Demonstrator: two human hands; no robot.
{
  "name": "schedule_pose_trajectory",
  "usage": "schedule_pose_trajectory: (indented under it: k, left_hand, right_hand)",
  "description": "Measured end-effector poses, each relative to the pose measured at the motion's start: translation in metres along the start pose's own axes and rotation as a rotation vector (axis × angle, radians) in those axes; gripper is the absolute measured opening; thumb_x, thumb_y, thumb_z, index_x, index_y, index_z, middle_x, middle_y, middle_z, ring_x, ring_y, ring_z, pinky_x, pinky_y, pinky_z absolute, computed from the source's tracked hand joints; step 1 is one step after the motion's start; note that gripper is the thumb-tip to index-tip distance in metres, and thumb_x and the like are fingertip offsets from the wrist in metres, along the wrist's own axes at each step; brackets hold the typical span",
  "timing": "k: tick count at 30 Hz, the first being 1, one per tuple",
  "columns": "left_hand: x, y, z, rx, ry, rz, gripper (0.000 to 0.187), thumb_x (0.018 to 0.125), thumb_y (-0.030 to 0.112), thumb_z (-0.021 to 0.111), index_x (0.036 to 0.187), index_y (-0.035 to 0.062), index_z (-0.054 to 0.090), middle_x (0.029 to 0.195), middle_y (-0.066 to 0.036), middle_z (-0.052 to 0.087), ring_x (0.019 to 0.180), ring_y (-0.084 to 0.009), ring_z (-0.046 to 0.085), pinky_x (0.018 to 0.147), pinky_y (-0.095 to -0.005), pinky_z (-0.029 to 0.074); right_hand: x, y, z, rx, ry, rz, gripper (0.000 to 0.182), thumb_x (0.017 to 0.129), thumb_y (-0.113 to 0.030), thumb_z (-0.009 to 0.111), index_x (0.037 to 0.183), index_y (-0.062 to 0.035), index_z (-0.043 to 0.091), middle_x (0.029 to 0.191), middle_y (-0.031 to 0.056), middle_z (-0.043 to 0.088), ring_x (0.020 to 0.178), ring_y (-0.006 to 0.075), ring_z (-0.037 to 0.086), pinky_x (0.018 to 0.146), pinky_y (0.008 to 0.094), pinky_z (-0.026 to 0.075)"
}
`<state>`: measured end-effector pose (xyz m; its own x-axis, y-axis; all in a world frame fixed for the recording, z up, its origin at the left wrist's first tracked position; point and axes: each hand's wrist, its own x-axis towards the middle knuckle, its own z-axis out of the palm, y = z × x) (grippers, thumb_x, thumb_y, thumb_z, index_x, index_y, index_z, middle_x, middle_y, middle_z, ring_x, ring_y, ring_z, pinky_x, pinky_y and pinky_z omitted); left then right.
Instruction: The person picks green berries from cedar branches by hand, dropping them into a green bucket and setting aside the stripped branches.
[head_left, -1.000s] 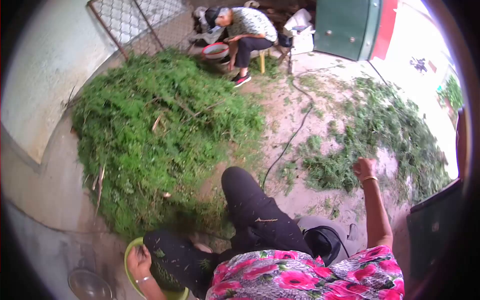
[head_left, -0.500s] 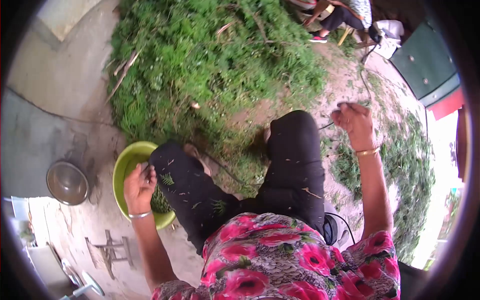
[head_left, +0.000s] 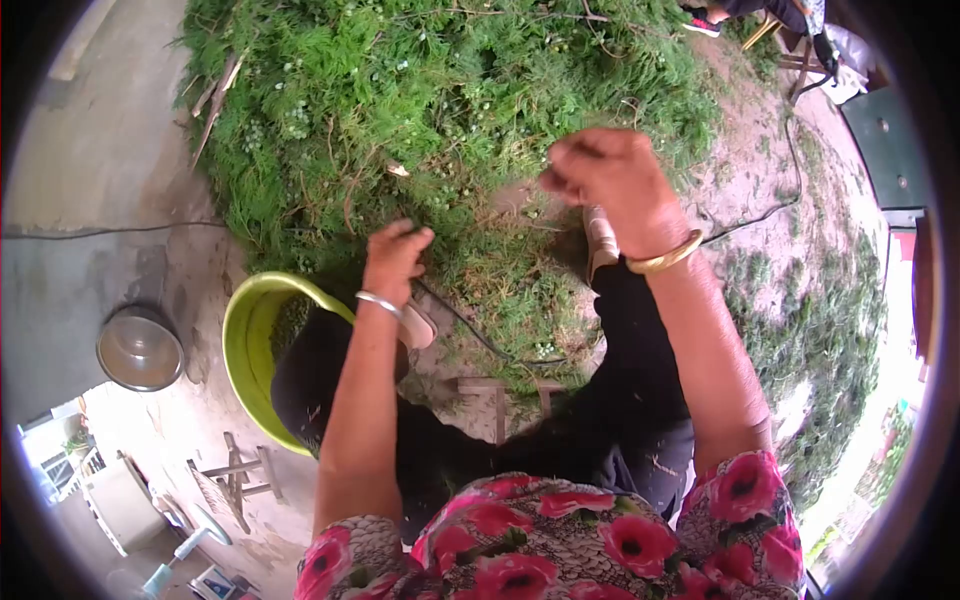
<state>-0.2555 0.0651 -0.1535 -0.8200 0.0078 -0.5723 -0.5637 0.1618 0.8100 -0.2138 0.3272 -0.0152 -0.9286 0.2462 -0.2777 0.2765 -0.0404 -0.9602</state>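
Note:
A large heap of green leafy branches (head_left: 440, 110) with pale berries lies on the ground in front of my feet. My left hand (head_left: 395, 258), with a silver bangle, hovers at the near edge of the heap, fingers curled; whether it holds anything is too small to tell. Above the heap's right part is my right hand (head_left: 605, 180), wearing a gold bangle, its fingers bent together and slightly blurred. A yellow-green tub (head_left: 240, 350) stands beside my left knee, with small greenish bits inside, partly hidden by the knee.
A metal bowl (head_left: 140, 348) sits on the ground at the left, with a small wooden stool (head_left: 235, 475) below it. A dark cable (head_left: 770, 212) crosses the ground. More greenery (head_left: 790, 330) is spread at the right. Part of another person (head_left: 745, 8) shows at the top right.
Both hands have moved inward and forward, the left away from above the tub, the right toward the heap. My knees have spread apart, and the view has shifted.

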Motion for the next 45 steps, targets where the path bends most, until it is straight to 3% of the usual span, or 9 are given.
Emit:
schedule_pose_trajectory:
  k: [7, 9, 13, 23, 27, 31, 35, 39, 45]
  left_hand:
    - [0.087, -0.131, 0.048, 0.652, -0.098, -0.117, 0.034, 0.075, 0.022, 0.076, 0.094, -0.0036, 0.065, 0.082, -0.015, 0.066, 0.069, -0.0204, 0.061, 0.063, -0.0391, 0.051]
    - [0.095, -0.155, 0.063, 0.843, -0.044, 0.445, 0.029, 0.072, 0.019, 0.076, 0.087, -0.0037, 0.066, 0.076, -0.018, 0.066, 0.063, -0.0251, 0.062, 0.063, -0.0380, 0.051]
    - [0.121, -0.166, 0.115, 0.639, -0.145, 0.674, 0.020, 0.068, 0.015, 0.073, 0.082, 0.0018, 0.069, 0.075, -0.017, 0.065, 0.069, -0.0335, 0.064, 0.063, -0.0405, 0.051]
    - [0.189, -0.178, 0.227, 1.265, -0.337, 0.493, 0.009, 0.079, 0.013, 0.061, 0.086, 0.0068, 0.063, 0.088, -0.018, 0.066, 0.084, -0.0367, 0.064, 0.074, -0.0467, 0.052]
    - [0.219, -0.239, 0.228, 0.861, -0.341, 0.300, 0.011, 0.079, 0.013, 0.062, 0.086, 0.0040, 0.061, 0.085, -0.020, 0.065, 0.082, -0.0367, 0.065, 0.069, -0.0457, 0.053]
    - [0.162, -0.141, 0.197, 0.854, -0.100, 0.715, 0.008, 0.074, 0.004, 0.066, 0.073, 0.0051, 0.058, 0.064, -0.010, 0.062, 0.057, -0.0189, 0.061, 0.054, -0.0335, 0.051]
    - [0.093, -0.207, 0.177, 0.359, -0.522, 0.798, 0.007, 0.074, 0.001, 0.060, 0.072, 0.0061, 0.057, 0.057, -0.010, 0.054, 0.051, -0.0210, 0.055, 0.048, -0.0319, 0.047]
    - [0.007, -0.325, 0.142, 0.861, -0.973, 0.411, 0.003, 0.078, 0.011, 0.056, 0.077, 0.0088, 0.055, 0.069, -0.014, 0.054, 0.065, -0.0322, 0.060, 0.057, -0.0452, 0.047]
    - [-0.043, -0.401, 0.159, 1.430, -0.781, 0.308, 0.023, 0.079, 0.013, 0.058, 0.099, 0.0058, 0.052, 0.099, -0.021, 0.058, 0.074, -0.0314, 0.065, 0.062, -0.0391, 0.054]
  right_hand:
    - [0.029, 0.018, -0.005, 0.163, 0.147, 0.134, 0.015, 0.087, -0.007, 0.060, 0.084, 0.0070, 0.064, 0.075, 0.0117, 0.067, 0.066, 0.0137, 0.061, 0.063, 0.0251, 0.047]
    - [0.033, 0.011, -0.017, 0.207, 0.157, 0.122, 0.019, 0.088, -0.012, 0.061, 0.088, 0.0066, 0.064, 0.077, 0.0123, 0.067, 0.069, 0.0144, 0.062, 0.066, 0.0244, 0.047]
    - [0.031, 0.000, -0.027, 0.206, 0.174, 0.170, 0.025, 0.093, -0.019, 0.056, 0.101, 0.0041, 0.059, 0.084, 0.0125, 0.067, 0.078, 0.0203, 0.066, 0.075, 0.0337, 0.051]
    - [0.027, 0.017, -0.045, 0.285, 0.353, 0.171, 0.034, 0.096, -0.022, 0.050, 0.105, 0.0101, 0.054, 0.085, 0.0126, 0.060, 0.072, 0.0203, 0.060, 0.071, 0.0392, 0.049]
    - [0.021, 0.024, -0.070, 0.269, 0.217, 0.232, 0.039, 0.098, -0.029, 0.047, 0.105, 0.0089, 0.054, 0.094, 0.0108, 0.058, 0.071, 0.0174, 0.060, 0.070, 0.0385, 0.050]
    - [0.019, 0.027, -0.069, 0.423, 0.248, 0.186, 0.034, 0.099, -0.025, 0.045, 0.107, 0.0051, 0.056, 0.096, 0.0083, 0.060, 0.073, 0.0173, 0.062, 0.073, 0.0364, 0.050]
    - [0.017, 0.023, -0.065, 0.418, 0.235, 0.236, 0.033, 0.099, -0.025, 0.046, 0.107, 0.0051, 0.056, 0.095, 0.0086, 0.061, 0.073, 0.0174, 0.062, 0.073, 0.0362, 0.050]
    - [0.017, 0.019, -0.064, 0.391, 0.225, 0.284, 0.032, 0.098, -0.024, 0.047, 0.107, 0.0051, 0.057, 0.094, 0.0090, 0.062, 0.073, 0.0176, 0.063, 0.074, 0.0360, 0.050]
    - [0.018, 0.017, -0.063, 0.312, 0.236, 0.376, 0.032, 0.097, -0.024, 0.048, 0.106, 0.0052, 0.058, 0.092, 0.0096, 0.063, 0.074, 0.0178, 0.063, 0.075, 0.0357, 0.050]
